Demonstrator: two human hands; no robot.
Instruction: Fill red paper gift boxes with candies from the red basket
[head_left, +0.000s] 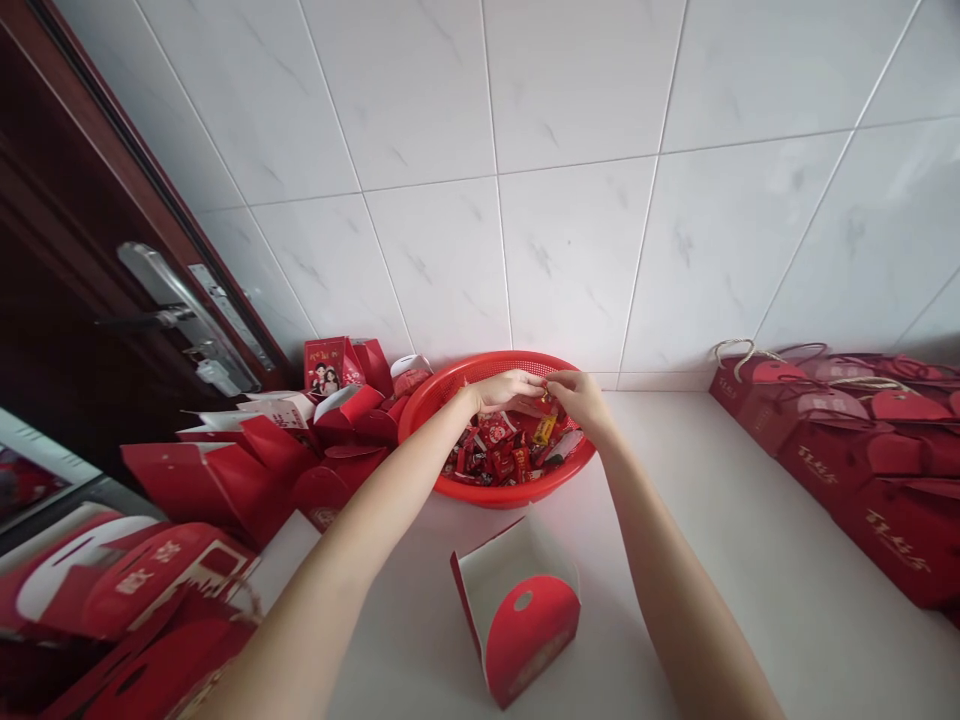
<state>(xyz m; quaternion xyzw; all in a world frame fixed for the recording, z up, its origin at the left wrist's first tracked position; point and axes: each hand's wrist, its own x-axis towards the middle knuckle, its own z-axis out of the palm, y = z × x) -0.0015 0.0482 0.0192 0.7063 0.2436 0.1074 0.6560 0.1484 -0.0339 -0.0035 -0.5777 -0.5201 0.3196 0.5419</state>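
My left hand and my right hand meet above the far part of a red plastic basket. Their fingertips are pinched together around a small red wrapped candy, mostly covered by the fingers. Below them, a heap of wrapped candies fills the basket's bottom, mostly red with a yellow one among them. Between my forearms, in front of the basket, stands an open red gift box with a pale inside and a rounded flap with a hole.
Several open red boxes crowd the left side, partly behind my left forearm. Along the right stand rows of closed red gift boxes with cord handles. A white tiled wall rises behind the white tabletop. A dark door is at left.
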